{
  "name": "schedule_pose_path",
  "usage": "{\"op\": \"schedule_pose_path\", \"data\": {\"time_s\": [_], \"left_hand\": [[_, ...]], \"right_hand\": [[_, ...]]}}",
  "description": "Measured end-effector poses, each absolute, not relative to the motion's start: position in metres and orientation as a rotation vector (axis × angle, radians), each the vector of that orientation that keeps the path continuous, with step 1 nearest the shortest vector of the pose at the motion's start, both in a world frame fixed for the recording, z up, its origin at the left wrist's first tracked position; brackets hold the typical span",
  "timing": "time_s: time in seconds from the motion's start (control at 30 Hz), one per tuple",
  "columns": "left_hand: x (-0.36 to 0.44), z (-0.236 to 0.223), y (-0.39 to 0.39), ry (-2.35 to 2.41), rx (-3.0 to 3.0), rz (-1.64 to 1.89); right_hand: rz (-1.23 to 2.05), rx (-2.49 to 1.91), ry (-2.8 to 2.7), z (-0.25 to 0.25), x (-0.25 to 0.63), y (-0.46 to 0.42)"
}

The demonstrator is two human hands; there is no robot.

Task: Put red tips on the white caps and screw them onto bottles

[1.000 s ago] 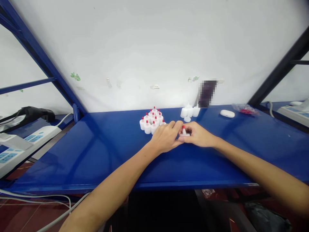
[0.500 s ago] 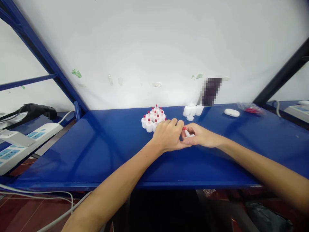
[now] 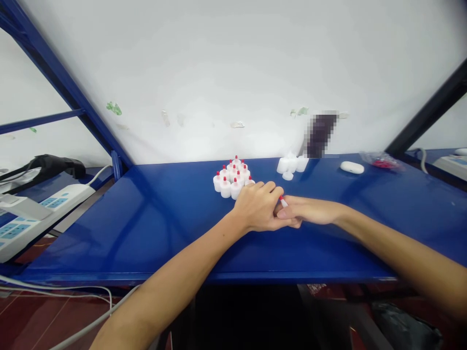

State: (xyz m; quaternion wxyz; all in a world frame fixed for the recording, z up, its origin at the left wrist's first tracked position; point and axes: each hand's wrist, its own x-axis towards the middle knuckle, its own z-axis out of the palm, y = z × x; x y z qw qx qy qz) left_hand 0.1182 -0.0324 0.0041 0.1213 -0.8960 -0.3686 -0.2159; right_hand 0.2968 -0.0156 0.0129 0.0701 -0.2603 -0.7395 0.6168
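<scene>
In front of me, above the blue table [image 3: 164, 214], my two hands meet. A white nozzle cap [image 3: 284, 203] with a red tip shows between them, tilted up and to the left. My right hand [image 3: 302, 210] is closed on it, with the thumb lying against its base. From the left side, my left hand [image 3: 260, 206] closes round the same piece, its knuckles up; its fingertips are mostly hidden. Just beyond my left hand stands a cluster of small white bottles [image 3: 225, 188] with red-tipped nozzles, upright and close together.
Plain white bottles or caps [image 3: 291, 164] sit near the wall, with a small white round piece [image 3: 288, 176] before them. Farther right are a white oval case [image 3: 352, 167] and a clear bag with red pieces [image 3: 382, 163]. A blurred dark object [image 3: 321, 136] leans on the wall. Left stands a power strip [image 3: 47, 214].
My hands have shifted slightly right and nearer me. My right hand has turned over the nozzle cap, so less of its white base shows. The bottle cluster stays put.
</scene>
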Motion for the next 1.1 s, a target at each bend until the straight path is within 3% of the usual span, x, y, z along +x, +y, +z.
{"op": "schedule_pose_path", "data": {"time_s": [0.43,0.67,0.87,1.1], "left_hand": [[0.122,-0.01,-0.027,-0.738,-2.628,-0.95],[0.121,-0.013,-0.032,-0.737,-2.599,-1.007],[0.119,-0.006,-0.033,-0.78,-2.604,-0.918],[0.11,0.006,-0.03,-1.306,-2.418,-0.95]], "right_hand": [[2.106,-0.548,-2.301,0.012,0.298,-0.018],[2.005,-0.436,-2.39,0.003,0.297,-0.015],[1.666,-0.509,-2.424,0.012,0.297,-0.015],[0.877,-0.871,-2.269,0.033,0.298,-0.013]]}}
